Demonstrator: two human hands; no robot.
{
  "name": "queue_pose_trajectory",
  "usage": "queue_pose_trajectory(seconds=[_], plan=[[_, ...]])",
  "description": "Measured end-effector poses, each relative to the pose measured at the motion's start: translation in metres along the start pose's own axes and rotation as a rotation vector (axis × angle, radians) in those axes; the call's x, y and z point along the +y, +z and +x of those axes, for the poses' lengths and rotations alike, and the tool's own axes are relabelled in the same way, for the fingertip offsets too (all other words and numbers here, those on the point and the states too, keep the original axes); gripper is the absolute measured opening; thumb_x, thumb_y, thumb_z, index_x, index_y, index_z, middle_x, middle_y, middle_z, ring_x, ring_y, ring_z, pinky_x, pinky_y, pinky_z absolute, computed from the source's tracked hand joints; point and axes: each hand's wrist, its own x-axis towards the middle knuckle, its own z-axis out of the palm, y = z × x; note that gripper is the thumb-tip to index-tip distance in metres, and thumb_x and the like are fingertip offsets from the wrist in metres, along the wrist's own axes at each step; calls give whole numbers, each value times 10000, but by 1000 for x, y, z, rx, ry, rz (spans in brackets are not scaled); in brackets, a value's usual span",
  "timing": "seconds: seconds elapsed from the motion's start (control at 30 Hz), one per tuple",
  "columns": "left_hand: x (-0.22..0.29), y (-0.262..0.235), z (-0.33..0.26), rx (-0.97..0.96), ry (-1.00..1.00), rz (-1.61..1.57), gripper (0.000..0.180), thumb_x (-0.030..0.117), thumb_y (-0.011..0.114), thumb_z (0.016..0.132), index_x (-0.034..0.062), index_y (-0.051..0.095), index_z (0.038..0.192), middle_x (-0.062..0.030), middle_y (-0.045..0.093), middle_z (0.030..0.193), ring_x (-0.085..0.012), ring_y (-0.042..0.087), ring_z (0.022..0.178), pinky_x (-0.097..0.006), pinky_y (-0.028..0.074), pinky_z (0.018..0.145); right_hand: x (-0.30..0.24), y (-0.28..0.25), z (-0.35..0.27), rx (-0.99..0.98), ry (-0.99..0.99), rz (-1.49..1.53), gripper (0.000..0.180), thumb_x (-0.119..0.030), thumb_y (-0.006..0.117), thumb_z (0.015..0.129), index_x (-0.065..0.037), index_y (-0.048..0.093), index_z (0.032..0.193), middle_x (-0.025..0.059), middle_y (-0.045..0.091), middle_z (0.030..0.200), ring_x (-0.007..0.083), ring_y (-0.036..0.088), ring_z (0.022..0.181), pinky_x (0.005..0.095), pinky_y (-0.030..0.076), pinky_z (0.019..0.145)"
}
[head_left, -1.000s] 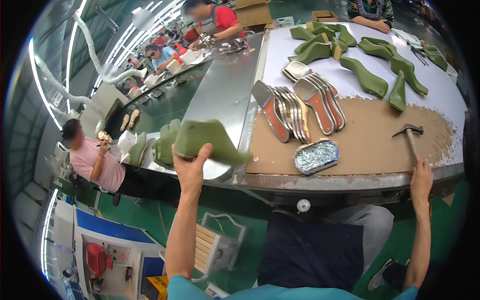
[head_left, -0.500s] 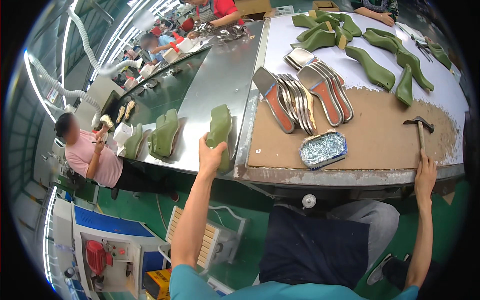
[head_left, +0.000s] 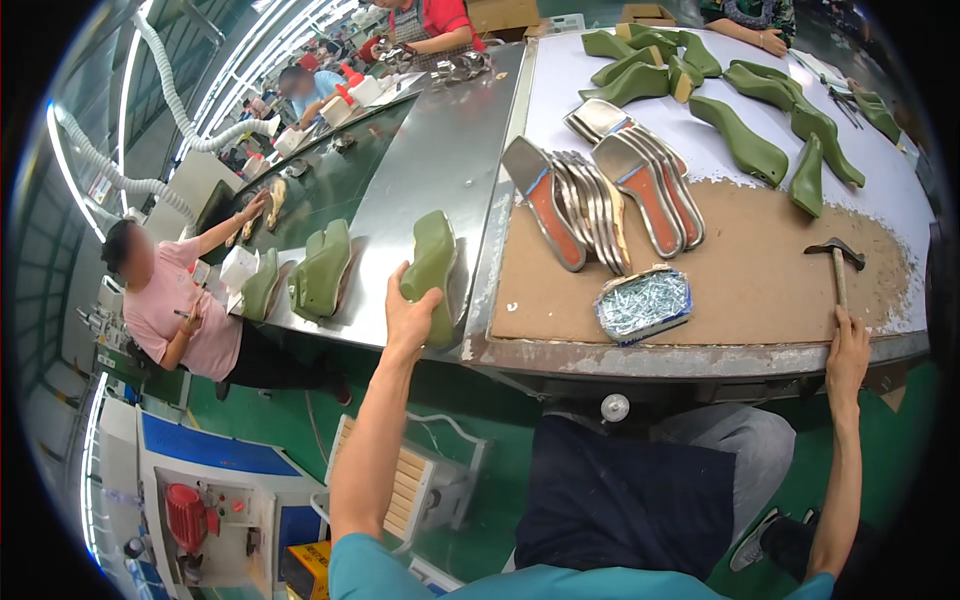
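On the metal bench to the left, my left hand (head_left: 410,308) is wrapped round the near end of a green shoe last (head_left: 432,250), which lies with a sole edge showing along its right side. At the right edge of the worktable, my right hand (head_left: 848,345) is closed on the wooden handle of a hammer (head_left: 838,268), whose dark head rests on the brown board. Between my hands stand stacked insoles (head_left: 545,205) with metallic rims and reddish-brown faces. Near the front edge is a blue-edged box of nails (head_left: 645,305).
More green shoe lasts (head_left: 740,140) lie on the white table covering (head_left: 650,125) at the back. Left of my left hand, other lasts (head_left: 322,268) sit on the metal bench (head_left: 440,140). A person in pink (head_left: 185,310) stands at the left; another in red (head_left: 435,30) works farther back.
My left hand stays on the shoe last, both shifting slightly left in view. The person in pink has stretched an arm out toward the pale pieces on the belt. My right hand barely moves.
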Motion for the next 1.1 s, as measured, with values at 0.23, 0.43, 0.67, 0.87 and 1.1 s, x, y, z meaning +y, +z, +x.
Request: queue_pose_trajectory(seconds=[0.23,0.43,0.67,0.87,1.1], plan=[[-58,-74,80,189,217,298,751,73,730,821,-11,400,1490,-203,574,1330,-292,588,1205,-387,480,1028,-18,-17,3,67,-38,61,338,-47,568,944,-83,625,1275,170,578,1160,382,554,1079,481,459,886],[-38,-52,116,479,593,1079,430,-4,595,912,15,565,1341,-204,621,1307,-371,597,1193,-438,443,1048,-29,-20,4,66,20,45,316,-57,577,925,-87,657,1229,167,583,1152,368,552,1095,476,447,873],[138,234,-5,-414,545,406,495,327,626,991,3,560,1359,-239,720,885,-334,738,878,-451,553,791,-30,-26,5,37,46,31,297,-77,580,912,-91,678,1192,190,597,1132,383,565,1056,482,451,848],[132,310,21,-530,364,824,795,568,584,945,-25,432,1452,-262,707,1129,-424,682,1069,-486,516,942,-16,-51,28,-72,32,147,494,-86,655,866,-71,564,1351,199,604,1088,393,583,1003,493,474,859],[131,287,9,-56,670,431,813,264,723,875,-41,338,1524,-248,621,1242,-382,663,1090,-431,522,946,-67,-30,164,-296,539,954,678,-298,703,947,56,413,1447,260,569,1329,433,532,1244,450,448,1035]])
